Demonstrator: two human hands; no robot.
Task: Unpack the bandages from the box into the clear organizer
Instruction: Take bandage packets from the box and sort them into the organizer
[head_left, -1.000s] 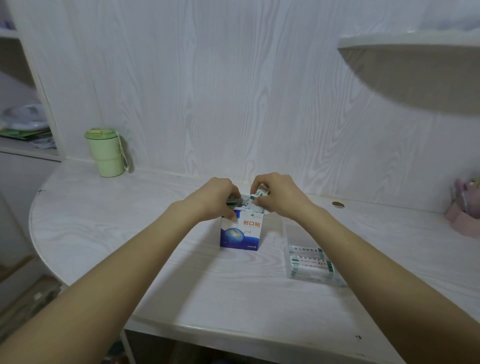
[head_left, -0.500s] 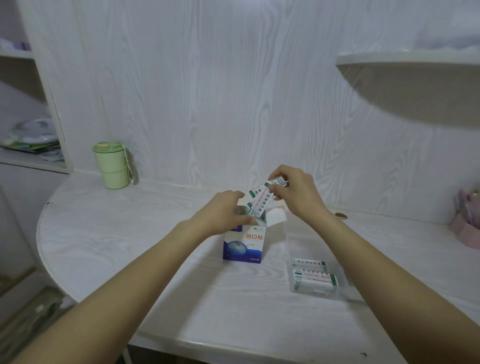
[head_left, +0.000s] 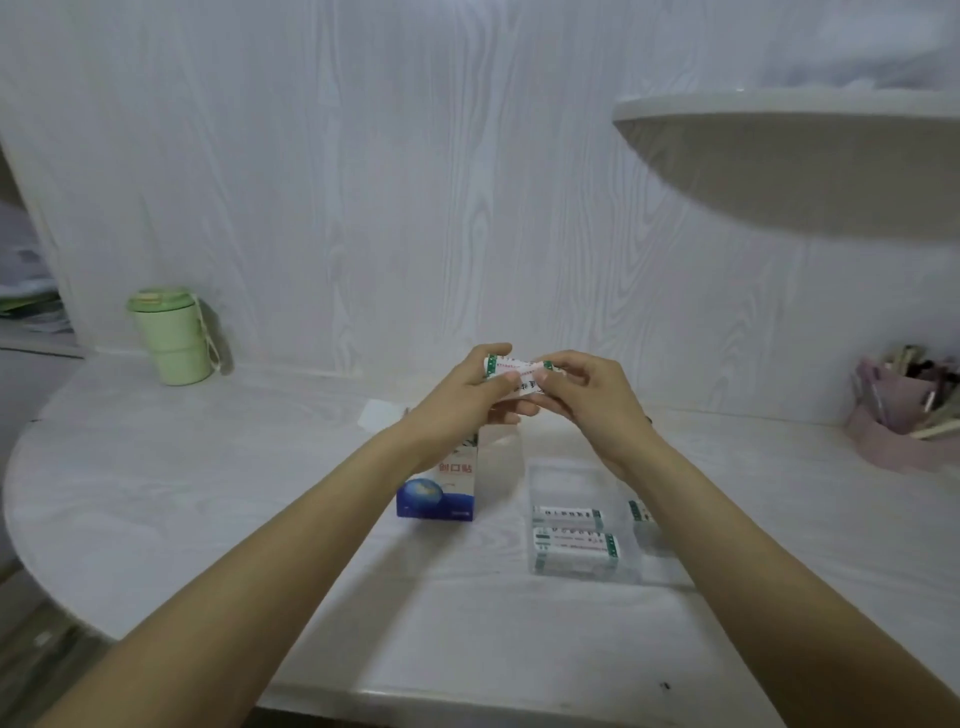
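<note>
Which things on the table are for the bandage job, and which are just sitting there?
For the job:
bandage box
clear organizer
bandage strips, held by left hand and right hand
bandages in organizer

Just sitting there:
green cup
pink holder
wall shelf

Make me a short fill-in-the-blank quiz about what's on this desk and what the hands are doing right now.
1. Both hands, left hand and right hand, hold a stack of ____.
2. The cup by the wall is ____ in colour.
3. The clear organizer sits to the ____ of the blue box.

Missing words: bandages; green; right
</note>
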